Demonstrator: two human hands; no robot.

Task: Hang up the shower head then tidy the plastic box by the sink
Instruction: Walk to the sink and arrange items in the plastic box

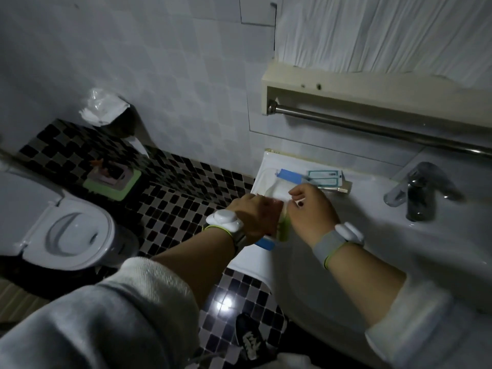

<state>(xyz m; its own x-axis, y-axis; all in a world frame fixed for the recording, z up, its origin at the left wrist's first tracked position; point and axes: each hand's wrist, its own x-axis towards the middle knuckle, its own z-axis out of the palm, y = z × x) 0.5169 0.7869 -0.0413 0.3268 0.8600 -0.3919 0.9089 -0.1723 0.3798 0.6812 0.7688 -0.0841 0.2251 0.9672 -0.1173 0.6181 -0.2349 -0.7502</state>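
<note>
Dim, blurry frame. Plastic box (pixel 269 179) sits at centre on the left end of the sink (pixel 372 235) ledge, clear and pale, its near half hidden behind both hands. Left hand (pixel 253 217) is curled around a blurred green-and-blue item (pixel 282 230), identity unclear. Right hand (pixel 310 206) pinches a small white stick (pixel 299 201). Toothpaste carton (pixel 323 178) lies just right of the box.

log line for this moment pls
stage: tidying box | left hand: gripping plastic box at sink edge | right hand: pinching small white item | tap: untouched
</note>
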